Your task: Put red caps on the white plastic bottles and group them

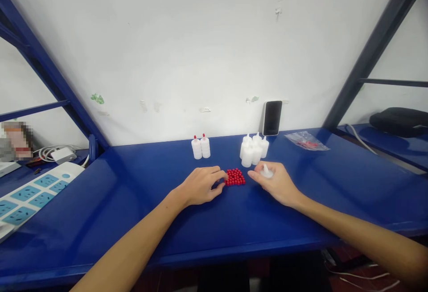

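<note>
My right hand (277, 184) is wrapped around a white squeeze bottle, whose uncapped nozzle (266, 171) pokes up between the fingers and thumb. The rest of that bottle is hidden in the hand. On the blue table, my left hand (204, 186) has its thumb and forefinger curled in around a red cap at the left edge of a tight block of small red caps (236, 177). Several uncapped white bottles (252, 151) stand in a cluster just behind my right hand. Farther left, two white bottles (201, 148) stand side by side with red caps on their nozzles.
A phone-like device (272, 118) leans upright against the wall. A clear plastic bag (306, 141) with red pieces in it lies at the back right. At the left edge is a white power strip (40, 194) with blue sockets. Blue frame posts (60, 82) rise on both sides.
</note>
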Demonstrator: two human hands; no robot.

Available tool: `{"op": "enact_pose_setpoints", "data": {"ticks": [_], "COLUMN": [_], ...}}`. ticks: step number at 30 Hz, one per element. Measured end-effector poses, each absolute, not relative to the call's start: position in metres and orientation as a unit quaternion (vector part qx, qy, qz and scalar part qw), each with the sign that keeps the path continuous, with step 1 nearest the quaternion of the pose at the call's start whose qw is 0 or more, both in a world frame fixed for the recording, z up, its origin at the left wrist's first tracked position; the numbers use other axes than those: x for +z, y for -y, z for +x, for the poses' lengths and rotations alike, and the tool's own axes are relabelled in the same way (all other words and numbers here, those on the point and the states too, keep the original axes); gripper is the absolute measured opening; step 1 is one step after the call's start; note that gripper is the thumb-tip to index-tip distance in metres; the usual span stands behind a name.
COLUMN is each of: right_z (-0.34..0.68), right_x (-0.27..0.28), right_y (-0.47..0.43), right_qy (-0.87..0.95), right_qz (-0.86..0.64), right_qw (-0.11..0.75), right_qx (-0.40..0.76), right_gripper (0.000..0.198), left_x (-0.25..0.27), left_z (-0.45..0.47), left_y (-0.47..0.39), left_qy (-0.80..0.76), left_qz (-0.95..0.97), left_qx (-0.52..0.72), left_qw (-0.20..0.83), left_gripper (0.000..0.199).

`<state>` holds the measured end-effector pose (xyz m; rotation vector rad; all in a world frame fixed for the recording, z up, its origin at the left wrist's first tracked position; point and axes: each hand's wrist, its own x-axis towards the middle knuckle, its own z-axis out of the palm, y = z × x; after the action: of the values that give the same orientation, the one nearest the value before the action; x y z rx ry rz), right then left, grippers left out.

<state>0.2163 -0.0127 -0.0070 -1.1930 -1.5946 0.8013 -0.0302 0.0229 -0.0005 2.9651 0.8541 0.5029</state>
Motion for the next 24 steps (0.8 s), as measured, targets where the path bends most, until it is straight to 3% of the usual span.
{"op": "enact_pose_setpoints", "data": {"ticks": [4, 7, 13, 18, 24], "right_z": [0.216, 0.222, 0.230, 0.229, 0.232], "right_x": [-0.004, -0.011, -0.018, -0.012, -0.013], "right_y": [0.000, -0.009, -0.003, 0.003, 0.006], "right_qy": [0.664, 0.673, 0.773, 0.765, 0.767], "right_qz": [-0.454, -0.395, -0.400, -0.413, -0.463], "right_qw": [0.558, 0.586, 0.409, 0.405, 0.371], "right_qx": [0.202, 0.217, 0.275, 0.283, 0.245], "right_gripper": [0.034, 0.031, 0.031, 0.012, 0.017], "left_x": [0.000, 0.000, 0.000, -0.001, -0.003], "left_z": [-0.030, -0.030, -0.030, -0.031, -0.030], "left_y": [-0.021, -0.019, -0.019, -0.021, -0.021], "left_qy": [-0.267, -0.267, -0.274, -0.271, -0.263], "left_qz": [0.951, 0.950, 0.949, 0.947, 0.946], "left_qx": [0.157, 0.160, 0.157, 0.170, 0.185], "left_qw": [0.006, 0.013, 0.017, 0.031, 0.036], "left_gripper": [0.018, 0.019, 0.019, 0.020, 0.021]}}
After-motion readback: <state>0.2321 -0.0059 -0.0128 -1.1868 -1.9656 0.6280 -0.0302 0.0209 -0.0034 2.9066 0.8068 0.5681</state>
